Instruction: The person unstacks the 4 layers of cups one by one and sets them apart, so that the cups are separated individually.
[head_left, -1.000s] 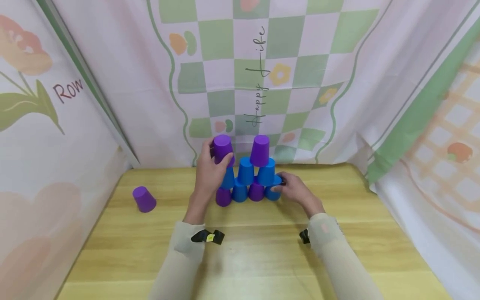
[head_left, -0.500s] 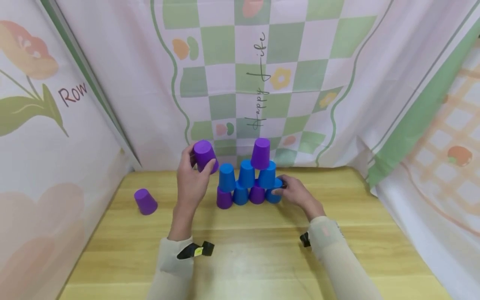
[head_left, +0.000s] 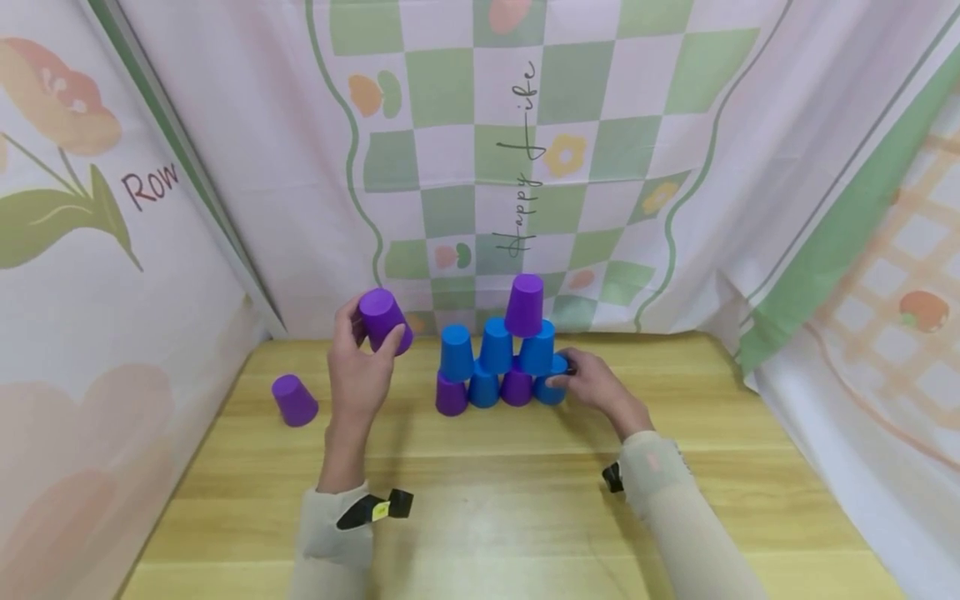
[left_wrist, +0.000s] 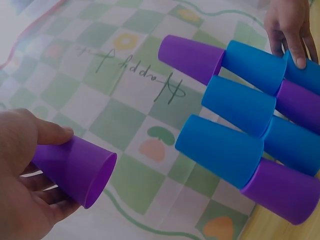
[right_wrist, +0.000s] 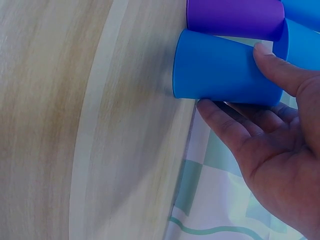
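My left hand (head_left: 358,383) holds a purple cup (head_left: 383,321) upside down in the air, left of a stack of cups; in the left wrist view thumb and fingers wrap this cup's sides. The stack's bottom row alternates purple and blue. Three blue cups (head_left: 457,354) form the middle row, and a single purple cup (head_left: 525,305) tops its right end. My right hand (head_left: 597,385) grips the bottom row's rightmost blue cup (right_wrist: 225,70), thumb on one side and fingers along the other.
Another purple cup (head_left: 295,401) stands upside down on the wooden table (head_left: 480,517), toward its left edge. Patterned curtains (head_left: 442,83) hang right behind the stack and along both sides.
My left hand has carried its purple cup leftward, away from above the stack's left end, uncovering the blue cup there. My right hand keeps its grip in place.
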